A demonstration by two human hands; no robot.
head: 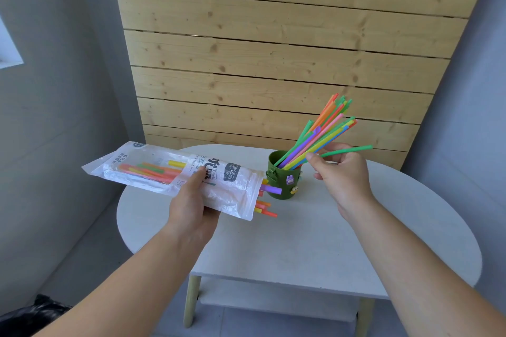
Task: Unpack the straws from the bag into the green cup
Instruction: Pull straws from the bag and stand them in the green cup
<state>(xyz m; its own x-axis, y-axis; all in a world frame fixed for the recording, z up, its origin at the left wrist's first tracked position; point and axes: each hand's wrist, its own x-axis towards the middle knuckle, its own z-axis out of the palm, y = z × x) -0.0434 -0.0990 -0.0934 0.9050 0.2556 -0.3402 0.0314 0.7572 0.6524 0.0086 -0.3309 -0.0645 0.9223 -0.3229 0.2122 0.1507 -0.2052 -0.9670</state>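
Head view: right fingers (312, 158) around green straw (353, 149)

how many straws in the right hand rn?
1. A green straw pinched in the right hand, just right of the cup, tip pointing right. Another could be hidden behind the fingers. The left hand holds the bag.

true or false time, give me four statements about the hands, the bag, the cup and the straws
1. The left hand holds the bag. True.
2. The green cup is empty. False: many straws stand in it.
3. The right hand pinches a green straw. True.
4. The bag lies flat on the table. False: the left hand holds it up, and straw ends poke out of its open end.
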